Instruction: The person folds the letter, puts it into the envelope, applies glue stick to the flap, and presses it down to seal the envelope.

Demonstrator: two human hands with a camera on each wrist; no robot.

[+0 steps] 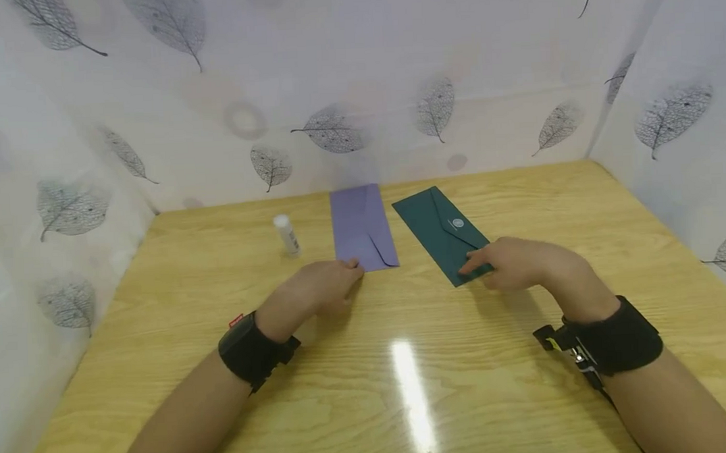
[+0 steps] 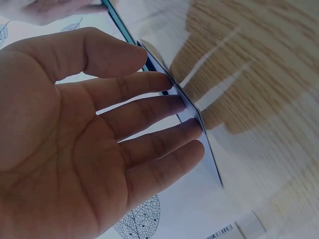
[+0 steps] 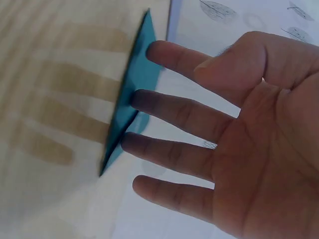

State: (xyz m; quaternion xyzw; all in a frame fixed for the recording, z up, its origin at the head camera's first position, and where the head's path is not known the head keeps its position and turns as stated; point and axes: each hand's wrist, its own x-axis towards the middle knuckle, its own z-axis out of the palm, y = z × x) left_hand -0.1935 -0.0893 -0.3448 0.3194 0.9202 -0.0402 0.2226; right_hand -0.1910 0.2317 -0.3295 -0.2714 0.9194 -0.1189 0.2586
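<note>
A purple envelope (image 1: 360,216) lies flap side up near the back middle of the table. My left hand (image 1: 325,283) touches its near edge with fairly straight fingers, and the left wrist view shows the thumb (image 2: 117,55) apart from them. To the right, a dark green envelope (image 1: 427,230) with a pale round seal lies at a slant. The fingers of my right hand (image 1: 516,262) rest on its near right end. In the right wrist view they are spread and straight against the green envelope (image 3: 142,69), with the little finger off it.
Left of the purple envelope stands a small white capped tube (image 1: 287,235). The wood-grain table (image 1: 323,417) is bordered at the back and sides by white cloth (image 1: 368,64) printed with leaves. A cable (image 1: 617,415) runs from the right wrist strap.
</note>
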